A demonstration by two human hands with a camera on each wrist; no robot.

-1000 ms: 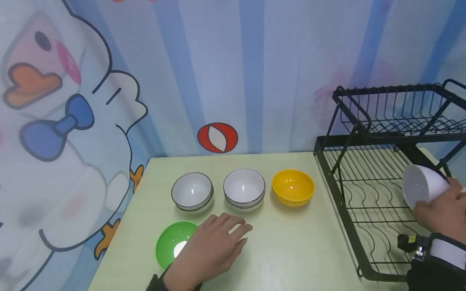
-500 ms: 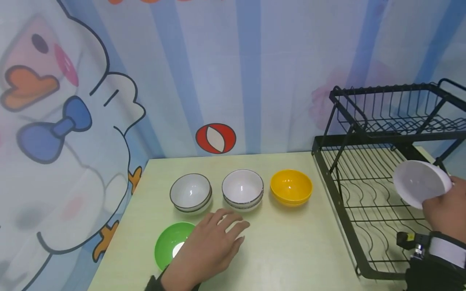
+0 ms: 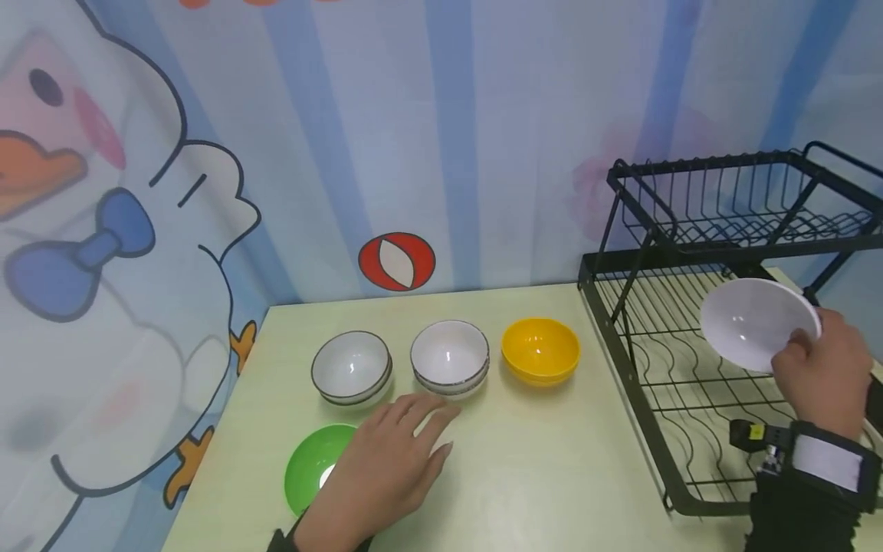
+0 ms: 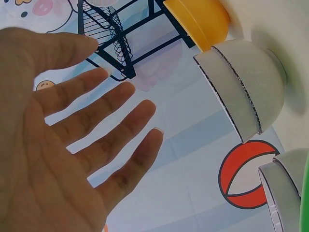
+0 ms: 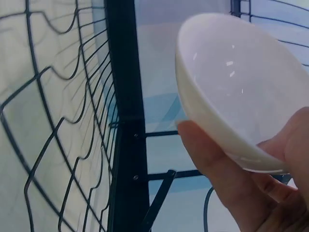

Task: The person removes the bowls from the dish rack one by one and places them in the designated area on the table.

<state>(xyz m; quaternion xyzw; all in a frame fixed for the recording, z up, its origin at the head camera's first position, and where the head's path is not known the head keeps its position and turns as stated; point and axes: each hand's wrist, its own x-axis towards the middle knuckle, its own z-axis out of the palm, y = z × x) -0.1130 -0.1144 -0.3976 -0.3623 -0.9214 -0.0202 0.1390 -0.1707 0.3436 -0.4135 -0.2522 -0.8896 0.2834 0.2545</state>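
Observation:
Between thumb and fingers, my right hand (image 3: 824,372) pinches the rim of a plain white bowl (image 3: 748,322). The bowl is held tilted over the lower tier of a black dish rack (image 3: 624,383), its inside facing the head camera. In the right wrist view the thumb lies inside the white bowl (image 5: 241,72) and the fingers lie outside. My left hand (image 3: 386,460) hovers above the table, fingers spread and holding nothing. It partly covers a green bowl (image 3: 310,464). Just beyond its fingertips are two stacks of dark-rimmed white bowls (image 3: 350,364) (image 3: 450,353).
A yellow bowl stack (image 3: 540,349) sits right of the white stacks, near the rack's left side. The rack's raised upper tier (image 3: 745,199) overhangs the back of the lower tier. A patterned curtain (image 3: 510,153) hangs behind the pale table (image 3: 545,468).
My right hand has moved left and up with the white bowl, turning its opening more toward the head camera. The left hand stays over the green bowl. The head view has shifted slightly right.

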